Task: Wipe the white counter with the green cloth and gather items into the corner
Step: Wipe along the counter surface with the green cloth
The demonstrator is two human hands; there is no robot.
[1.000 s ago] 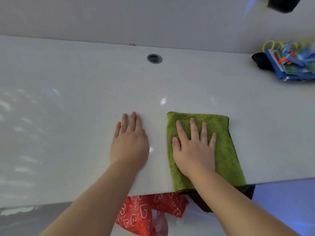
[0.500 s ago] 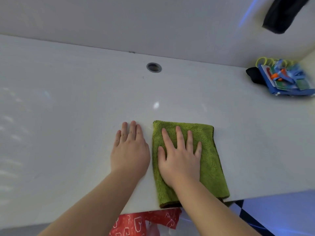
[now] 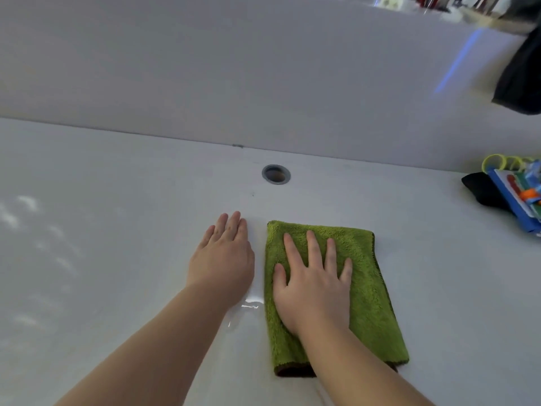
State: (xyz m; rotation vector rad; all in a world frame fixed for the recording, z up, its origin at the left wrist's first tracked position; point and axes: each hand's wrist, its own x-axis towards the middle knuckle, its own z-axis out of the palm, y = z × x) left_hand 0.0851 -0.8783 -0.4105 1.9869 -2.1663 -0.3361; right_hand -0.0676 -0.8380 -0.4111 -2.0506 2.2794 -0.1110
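Observation:
A folded green cloth lies flat on the white counter, a little right of centre. My right hand presses down on the cloth's left half, palm flat and fingers spread. Just left of the cloth, my left hand rests flat on the bare counter with its fingers together and nothing in it. A small wet patch glints between the two wrists.
A grey round hole is set in the counter behind my hands. At the far right edge sit a blue book-like item with colourful pieces, yellow-green rings and a black object. Dark fabric hangs at upper right.
My right hand has slid the green cloth leftward and away from the front edge, close to my left hand. The view has tilted up; the counter's front edge and the red bag are gone.

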